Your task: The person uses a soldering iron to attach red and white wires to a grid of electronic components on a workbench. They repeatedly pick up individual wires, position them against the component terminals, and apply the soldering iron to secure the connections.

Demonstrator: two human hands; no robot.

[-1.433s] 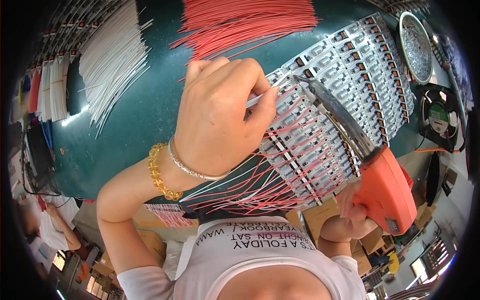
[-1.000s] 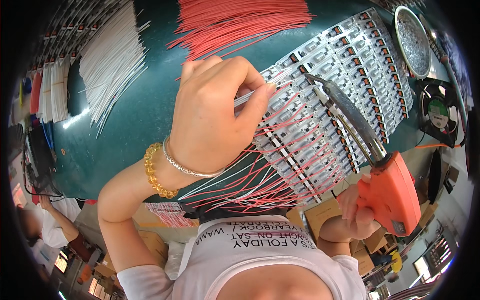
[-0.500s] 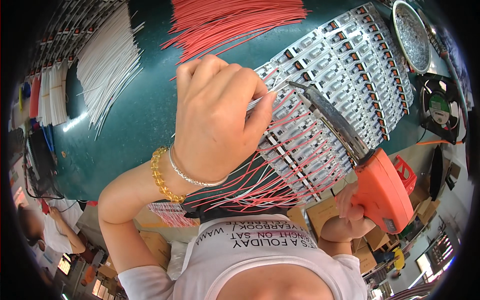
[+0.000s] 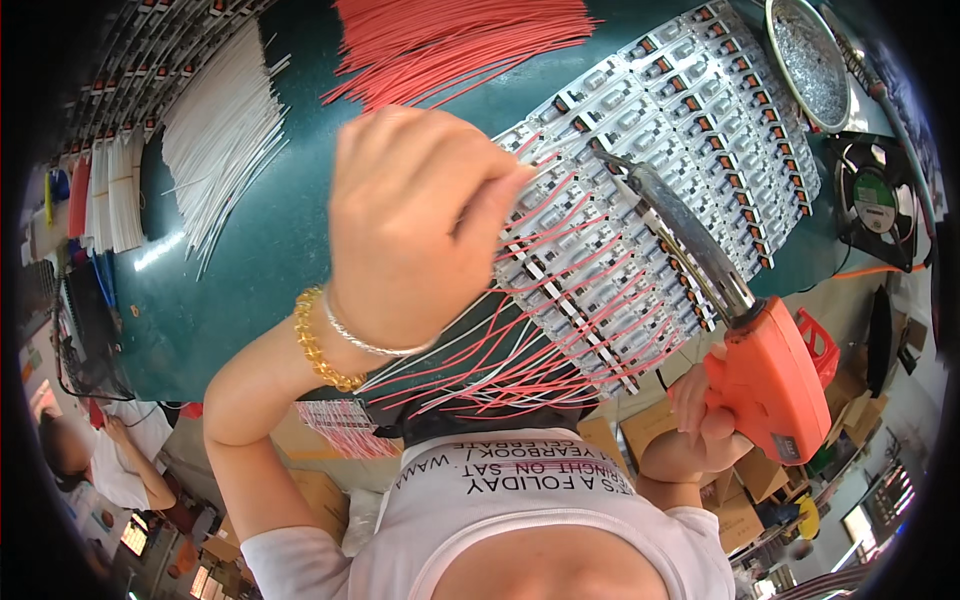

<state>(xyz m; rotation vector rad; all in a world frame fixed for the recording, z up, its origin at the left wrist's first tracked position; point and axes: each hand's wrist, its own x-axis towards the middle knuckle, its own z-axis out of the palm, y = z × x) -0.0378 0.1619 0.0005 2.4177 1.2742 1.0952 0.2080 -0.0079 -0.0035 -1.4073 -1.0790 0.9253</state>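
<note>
My left hand point(image 4: 415, 215) is closed in a pinch over the left edge of a panel of small circuit boards point(image 4: 660, 130); it is slightly blurred, and whatever is between its fingertips is hidden. Around the handle of an orange soldering gun point(image 4: 775, 380) my right hand point(image 4: 705, 420) is wrapped. The gun's dark tip point(image 4: 612, 160) points at the upper-left part of the panel, close above the boards. Several thin red wires point(image 4: 560, 235) run from the board pads toward my body, with a few white wires point(image 4: 520, 340) among them at the table's near edge.
Bundles of red wires point(image 4: 460, 45) and white wires point(image 4: 225, 130) lie across the green table point(image 4: 290, 240). A round metal bowl point(image 4: 810, 65) of small shiny bits and a black fan point(image 4: 875, 200) stand at the right. A co-worker point(image 4: 125, 450) is at the far left.
My left hand has shifted slightly left, away from the soldering tip; the white wires seen at its fingertips no longer show. The soldering gun has moved slightly right, off the earlier spot.
</note>
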